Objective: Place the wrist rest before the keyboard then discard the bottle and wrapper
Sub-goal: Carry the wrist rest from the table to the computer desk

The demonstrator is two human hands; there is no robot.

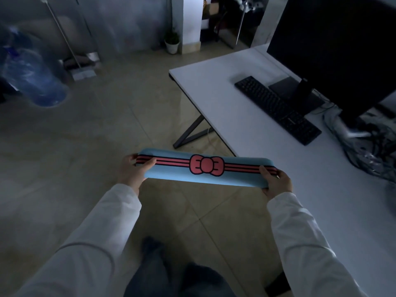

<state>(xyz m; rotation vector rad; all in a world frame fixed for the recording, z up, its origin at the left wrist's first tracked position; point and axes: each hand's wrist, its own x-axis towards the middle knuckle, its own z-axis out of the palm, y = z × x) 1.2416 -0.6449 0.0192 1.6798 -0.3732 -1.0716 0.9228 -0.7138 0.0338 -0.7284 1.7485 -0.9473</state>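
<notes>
I hold a long blue wrist rest with red stripes and a red bow, level in the air over the floor, just left of the desk's near edge. My left hand grips its left end and my right hand grips its right end. The black keyboard lies diagonally on the white desk, further away to the right, in front of the monitor. A crumpled transparent wrapper lies on the desk to the keyboard's right. I cannot make out a bottle on the desk.
A large dark monitor stands behind the keyboard. The desk has dark angled legs. On the tiled floor at left are big blue water jugs, a mop and a small potted plant.
</notes>
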